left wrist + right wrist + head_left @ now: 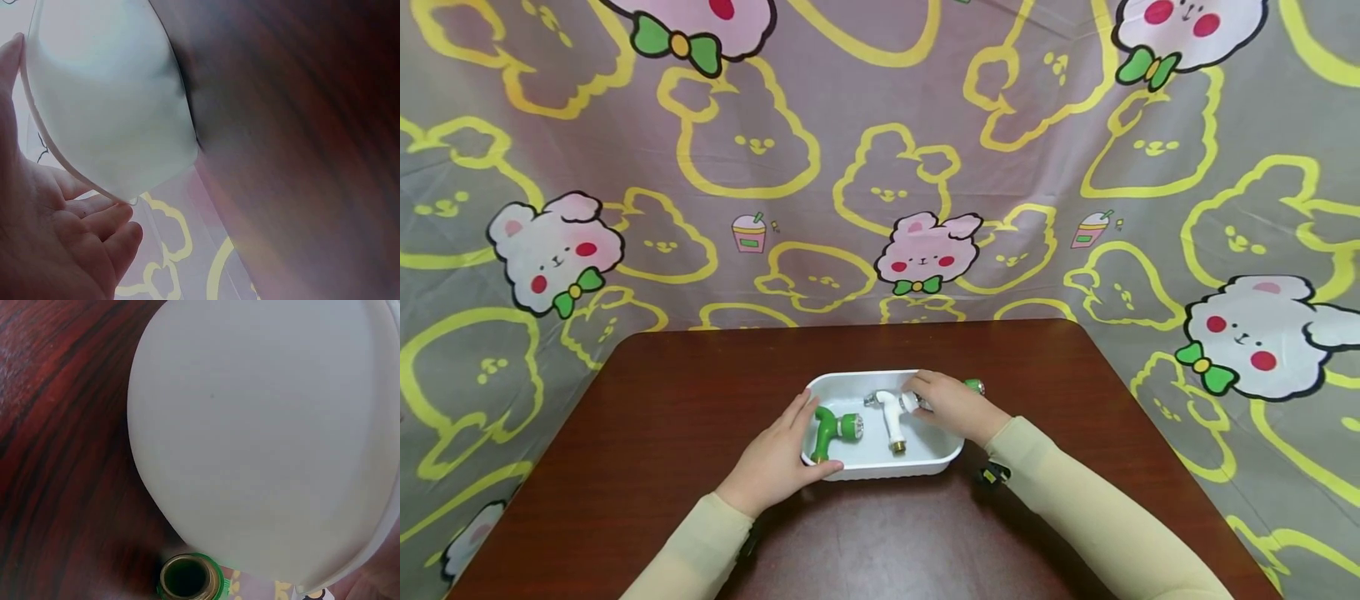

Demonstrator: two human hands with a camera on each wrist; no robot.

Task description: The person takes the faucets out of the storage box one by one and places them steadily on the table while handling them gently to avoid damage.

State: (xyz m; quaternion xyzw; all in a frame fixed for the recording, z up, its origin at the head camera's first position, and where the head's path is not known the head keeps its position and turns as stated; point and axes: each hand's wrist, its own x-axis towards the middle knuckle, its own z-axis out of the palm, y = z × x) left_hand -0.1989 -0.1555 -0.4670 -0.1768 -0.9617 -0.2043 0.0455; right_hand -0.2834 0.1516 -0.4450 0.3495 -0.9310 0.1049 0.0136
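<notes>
A white tray (880, 472) stands on the table, holding a green faucet (827, 433) at its left end and a white faucet (891, 417) right of the middle. My left hand (775, 454) spans the tray's left end, its fingers fairly straight along the rim and the thumb at the front edge. In the left wrist view, the left fingers (106, 219) touch the tray's rim. My right hand (958, 404) reaches over the right rim and grips the white faucet by its handle end; its fingertips are partly hidden.
Beyond my right hand, a green and silver piece (974, 386) lies outside the tray. The right wrist view shows a green piece with a brass-coloured round opening (187, 577) beside the tray. The brown table (700, 400) meets a patterned cloth (820, 217) behind.
</notes>
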